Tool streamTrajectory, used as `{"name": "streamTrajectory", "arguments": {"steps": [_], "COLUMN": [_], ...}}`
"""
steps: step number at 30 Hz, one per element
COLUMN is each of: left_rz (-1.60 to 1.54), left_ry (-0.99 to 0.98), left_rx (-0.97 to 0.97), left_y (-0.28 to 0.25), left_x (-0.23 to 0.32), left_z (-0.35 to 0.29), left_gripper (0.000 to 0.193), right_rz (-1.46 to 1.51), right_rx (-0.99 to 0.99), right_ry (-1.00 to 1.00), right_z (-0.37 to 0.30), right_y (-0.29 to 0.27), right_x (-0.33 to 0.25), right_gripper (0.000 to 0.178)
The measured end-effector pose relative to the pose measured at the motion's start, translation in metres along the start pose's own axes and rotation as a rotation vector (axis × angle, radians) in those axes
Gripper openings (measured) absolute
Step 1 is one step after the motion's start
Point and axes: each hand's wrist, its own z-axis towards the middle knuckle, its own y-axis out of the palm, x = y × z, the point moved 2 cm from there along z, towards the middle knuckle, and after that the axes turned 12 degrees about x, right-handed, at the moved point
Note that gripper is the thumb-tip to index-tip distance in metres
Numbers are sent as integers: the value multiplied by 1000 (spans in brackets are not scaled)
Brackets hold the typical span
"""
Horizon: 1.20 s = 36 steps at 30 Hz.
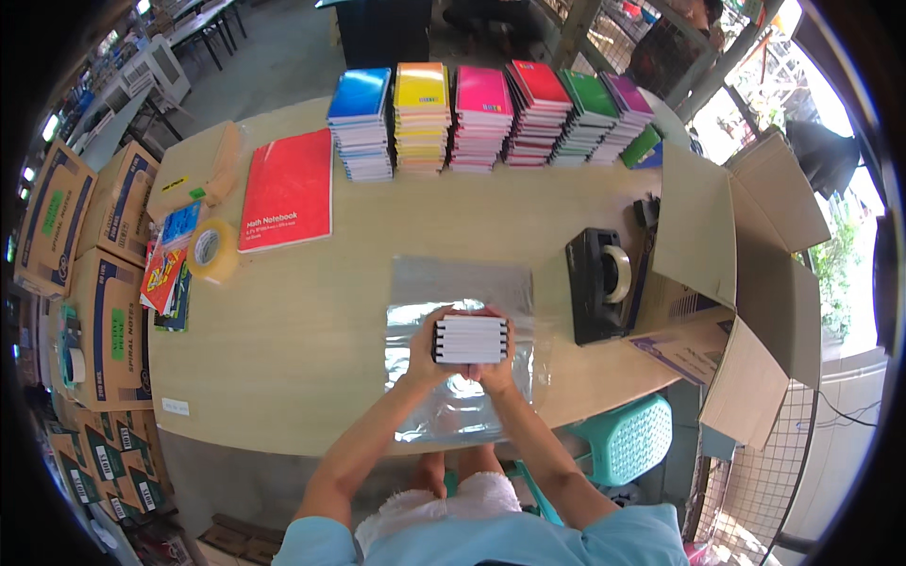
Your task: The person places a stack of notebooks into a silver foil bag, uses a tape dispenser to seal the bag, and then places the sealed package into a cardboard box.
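Note:
A small stack of several notebooks (471, 340) is held between my two hands, white page edges facing up and dark bindings at the sides. My left hand (424, 354) wraps round the stack's left side, and my right hand (498, 370) closes on its right side. Some fingertips are hidden behind and under the stack. Beneath them, a clear plastic bag (461, 276) lies flat on the wooden table (283, 349), shining with reflections. Along the far edge stand piles of small notebooks with blue (359, 92), yellow (421, 87), pink (483, 92), red (540, 85), green (589, 96) and purple (627, 94) covers.
A large red notebook (291, 189) and a tape roll (214, 249) lie at the left. Closed cartons (109, 321) flank the table's left side. To the right are a black tape dispenser (593, 292), an open cardboard box (698, 226) and a green plastic stool (634, 436).

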Motion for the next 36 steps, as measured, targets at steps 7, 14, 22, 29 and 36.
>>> {"name": "streamTrajectory", "arguments": {"steps": [7,14,22,29,36], "left_rz": [21,954,1082,1096,1084], "left_ry": [-125,12,87,64,76], "left_rx": [-82,-353,-448,-467,-448], "left_y": [-1,-106,-121,-123,-125], "left_x": [6,45,40,40,42], "left_z": [-2,9,9,9,8], "left_gripper": [99,132,142,138,139], "right_rz": [11,-618,-1023,-1095,-1173], "right_rx": [117,-593,-1088,-1097,-1093], "right_ry": [28,179,208,153,-26], "right_z": [-1,81,97,92,86], "right_y": [-14,-6,75,80,83], "right_x": [11,-92,-64,-45,-53], "right_gripper": [105,90,82,87,87]}}
